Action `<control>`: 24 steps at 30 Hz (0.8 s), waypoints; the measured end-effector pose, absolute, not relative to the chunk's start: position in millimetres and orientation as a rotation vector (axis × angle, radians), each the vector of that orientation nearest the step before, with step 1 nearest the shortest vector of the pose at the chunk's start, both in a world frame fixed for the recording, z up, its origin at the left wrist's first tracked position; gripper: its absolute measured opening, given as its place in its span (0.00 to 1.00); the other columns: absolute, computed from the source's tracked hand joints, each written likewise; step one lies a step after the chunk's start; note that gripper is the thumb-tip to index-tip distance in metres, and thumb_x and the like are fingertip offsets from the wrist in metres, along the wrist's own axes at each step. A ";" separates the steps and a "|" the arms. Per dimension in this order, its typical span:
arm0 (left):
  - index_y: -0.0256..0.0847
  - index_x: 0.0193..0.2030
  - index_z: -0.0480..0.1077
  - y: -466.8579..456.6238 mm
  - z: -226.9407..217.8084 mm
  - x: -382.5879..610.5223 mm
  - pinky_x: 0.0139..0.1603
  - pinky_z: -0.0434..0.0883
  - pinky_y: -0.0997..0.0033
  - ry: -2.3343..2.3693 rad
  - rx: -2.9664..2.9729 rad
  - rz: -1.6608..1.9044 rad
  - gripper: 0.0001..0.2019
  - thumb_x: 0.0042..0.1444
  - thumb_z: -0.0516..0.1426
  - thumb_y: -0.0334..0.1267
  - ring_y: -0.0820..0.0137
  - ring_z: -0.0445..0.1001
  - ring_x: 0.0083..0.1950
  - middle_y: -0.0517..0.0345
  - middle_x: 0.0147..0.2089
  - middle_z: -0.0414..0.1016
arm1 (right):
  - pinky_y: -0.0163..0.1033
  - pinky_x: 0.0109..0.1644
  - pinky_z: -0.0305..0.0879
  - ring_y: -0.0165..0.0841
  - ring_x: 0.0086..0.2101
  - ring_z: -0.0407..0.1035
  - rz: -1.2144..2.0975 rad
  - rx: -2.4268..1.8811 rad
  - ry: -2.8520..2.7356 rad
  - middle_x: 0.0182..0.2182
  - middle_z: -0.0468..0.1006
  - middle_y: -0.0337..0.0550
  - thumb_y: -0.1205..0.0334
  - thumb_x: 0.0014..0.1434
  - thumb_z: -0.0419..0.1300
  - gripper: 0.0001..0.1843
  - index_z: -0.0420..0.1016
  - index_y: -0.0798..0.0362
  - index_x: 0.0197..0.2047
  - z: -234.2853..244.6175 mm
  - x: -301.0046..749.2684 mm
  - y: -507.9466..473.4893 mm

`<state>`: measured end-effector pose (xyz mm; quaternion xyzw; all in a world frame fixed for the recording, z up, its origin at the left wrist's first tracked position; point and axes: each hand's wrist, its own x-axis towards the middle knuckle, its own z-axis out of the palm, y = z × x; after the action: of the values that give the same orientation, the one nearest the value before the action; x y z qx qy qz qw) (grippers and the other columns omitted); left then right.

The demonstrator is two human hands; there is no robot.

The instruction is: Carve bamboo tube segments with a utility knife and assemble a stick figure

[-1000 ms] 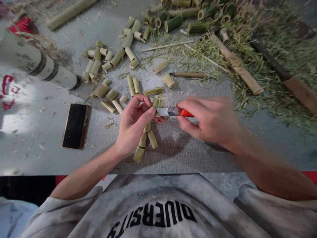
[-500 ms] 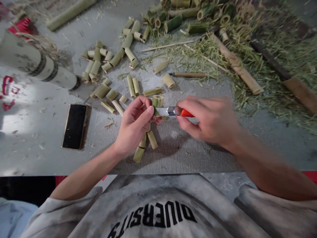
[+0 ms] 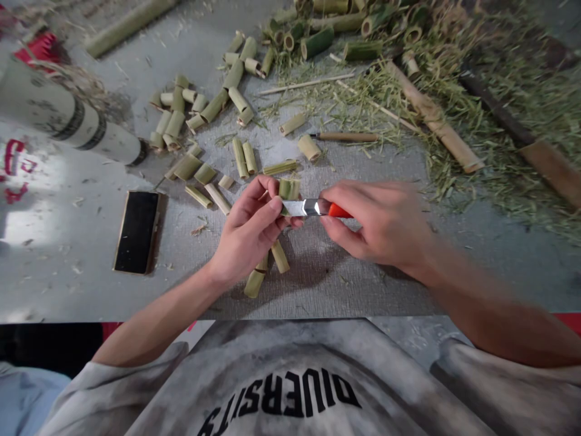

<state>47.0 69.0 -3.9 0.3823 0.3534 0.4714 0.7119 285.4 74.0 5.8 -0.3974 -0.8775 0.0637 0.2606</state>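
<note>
My left hand (image 3: 249, 233) is closed on a small green bamboo piece (image 3: 285, 211), pinched between thumb and fingers and mostly covered by them. In my right hand (image 3: 376, 224) is a knife (image 3: 312, 208) with an orange-red handle, its blade pointing left and lying against the bamboo piece by my left thumb. Just beyond the blade lies a short bamboo section (image 3: 289, 188). Under my left hand, bamboo pieces (image 3: 280, 257) rest on the table (image 3: 363, 290), partly hidden by the fingers.
Joined bamboo pieces (image 3: 215, 106) lie farther back, with several loose cut pieces nearer. A wooden-handled tool (image 3: 347, 137) sits beyond my right hand. Shavings (image 3: 385, 103), a large dark blade (image 3: 494, 109) and bamboo tubes fill the right. A phone (image 3: 136, 232) and patterned cylinder (image 3: 68, 112) are left.
The knife and my right hand have shifted slightly left, with the blade farther over the bamboo piece. My left hand keeps its pinch and has barely moved.
</note>
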 end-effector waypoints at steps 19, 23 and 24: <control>0.44 0.42 0.68 64.9 -1.5 50.3 0.42 0.76 0.75 0.648 0.981 1.086 0.16 0.70 0.70 0.46 0.73 0.74 0.39 0.61 0.38 0.70 | 0.42 0.33 0.59 0.32 0.30 0.73 -0.123 -1.065 -2.347 0.33 0.84 0.39 0.58 0.77 0.57 0.11 0.79 0.49 0.44 12.6 288.9 75.4; 0.43 0.43 0.67 60.4 3.3 52.9 0.41 0.76 0.73 0.541 1.008 1.029 0.13 0.74 0.66 0.44 0.71 0.76 0.41 0.57 0.39 0.74 | 0.43 0.33 0.56 0.33 0.29 0.70 -0.311 -1.377 -1.992 0.32 0.84 0.43 0.50 0.80 0.56 0.17 0.81 0.52 0.46 13.9 305.5 93.1; 0.43 0.43 0.67 60.2 4.0 53.5 0.40 0.76 0.73 0.541 0.992 1.019 0.13 0.74 0.65 0.44 0.71 0.76 0.41 0.57 0.39 0.75 | 0.44 0.34 0.57 0.34 0.30 0.71 -0.327 -1.350 -1.924 0.32 0.84 0.45 0.48 0.80 0.56 0.19 0.81 0.53 0.45 14.6 307.1 95.4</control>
<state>53.5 60.2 4.0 0.4497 0.2450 0.4619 0.7242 307.1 95.4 14.6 -0.5273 -0.7516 -0.1277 0.3751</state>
